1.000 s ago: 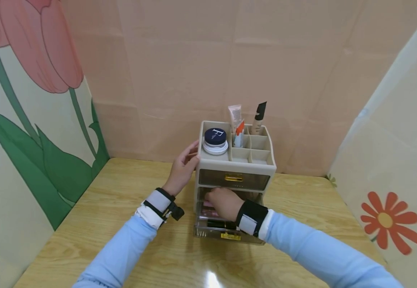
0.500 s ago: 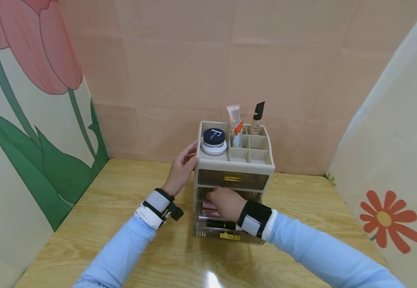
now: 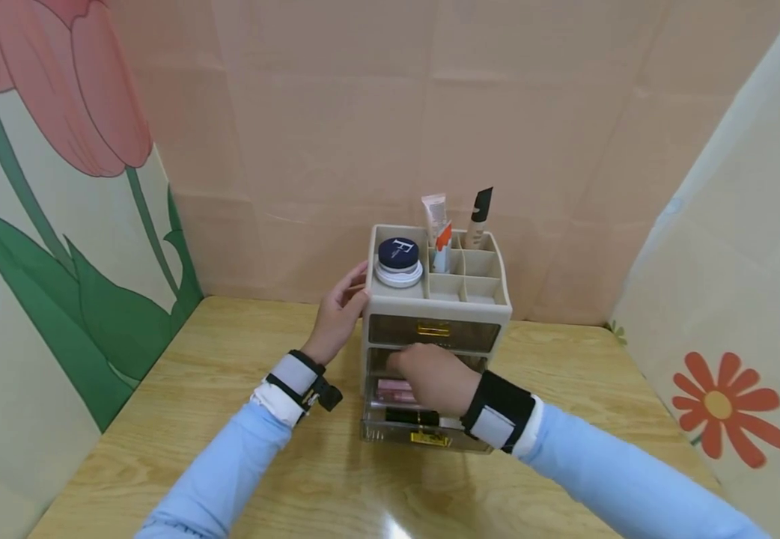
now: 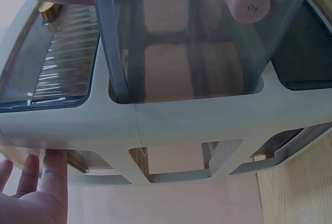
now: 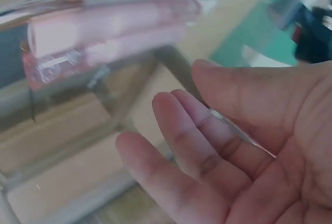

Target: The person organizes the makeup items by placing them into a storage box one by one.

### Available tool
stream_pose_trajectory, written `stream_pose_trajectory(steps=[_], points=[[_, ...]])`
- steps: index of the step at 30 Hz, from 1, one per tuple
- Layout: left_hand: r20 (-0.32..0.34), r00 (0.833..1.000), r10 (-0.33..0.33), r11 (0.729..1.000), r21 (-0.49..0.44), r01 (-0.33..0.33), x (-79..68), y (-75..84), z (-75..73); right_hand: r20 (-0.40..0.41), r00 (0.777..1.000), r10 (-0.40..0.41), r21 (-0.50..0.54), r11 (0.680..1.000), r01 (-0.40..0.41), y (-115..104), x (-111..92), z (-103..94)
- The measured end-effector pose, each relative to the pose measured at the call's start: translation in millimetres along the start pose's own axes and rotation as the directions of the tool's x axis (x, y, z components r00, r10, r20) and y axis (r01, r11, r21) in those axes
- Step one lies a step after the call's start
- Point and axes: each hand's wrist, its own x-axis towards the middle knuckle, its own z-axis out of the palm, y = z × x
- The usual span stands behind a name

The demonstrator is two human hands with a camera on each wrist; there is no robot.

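Note:
A cream makeup organizer (image 3: 437, 301) stands on the table, one of its lower clear drawers (image 3: 390, 433) pulled out. My left hand (image 3: 336, 318) rests against the organizer's left side, fingers (image 4: 53, 180) on its wall in the left wrist view. Over the pulled-out drawer is my right hand (image 3: 440, 378), its fingers (image 5: 176, 123) loosely bent with nothing between them in the right wrist view. Inside the drawer lie pink tubes (image 3: 395, 391), like lip gloss, and a black tube (image 3: 417, 418) nearer the gold handle (image 3: 429, 439).
On the organizer's top sit a round navy-lidded powder jar (image 3: 398, 254), a pale pink tube (image 3: 434, 211), an orange-capped tube (image 3: 442, 251) and a black-capped bottle (image 3: 480, 217). Above the pulled-out drawer is a closed drawer (image 3: 400, 331). Wood-grain table (image 3: 282, 464) surrounds it.
My right hand has shifted slightly up and to the right over the drawer, uncovering more of the pink tubes. The left hand stays at the organizer's side.

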Motion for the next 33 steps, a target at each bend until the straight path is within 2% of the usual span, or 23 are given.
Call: stream_pose_trajectory(steps=[8,11,14,18,21,27,33], points=[[0.002,1.000,-0.007,1.000,0.000,0.007,0.0,0.4,0.7,-0.118,0.990,0.076,-0.072,0.994,-0.085,-14,-30,-21.5],[0.003,1.000,0.000,1.000,-0.007,0.000,0.1,0.2,0.6,-0.187,0.981,0.059,-0.081,0.994,-0.075,-18,-41,-23.6],[0.001,1.000,-0.001,1.000,-0.005,0.001,0.0,0.1,0.7,-0.259,0.966,0.024,-0.132,0.989,-0.060,-23,-53,-22.1],[-0.006,1.000,-0.012,1.000,0.002,0.012,-0.7,0.5,0.6,-0.368,0.928,-0.057,-0.229,0.973,-0.031,-29,-67,-16.1],[-0.011,1.000,-0.018,1.000,0.003,0.018,-0.7,0.8,0.4,-0.420,0.902,-0.100,-0.267,0.964,-0.018,-34,-75,-10.4],[-0.004,1.000,-0.011,1.000,0.005,0.012,-0.5,0.4,0.9,-0.497,0.854,-0.156,-0.302,0.953,-0.002,-41,-88,4.7],[-0.007,1.000,-0.004,1.000,0.005,0.004,-1.0,1.7,1.8,-0.565,0.797,-0.215,-0.282,0.958,0.058,-46,-97,22.1]])
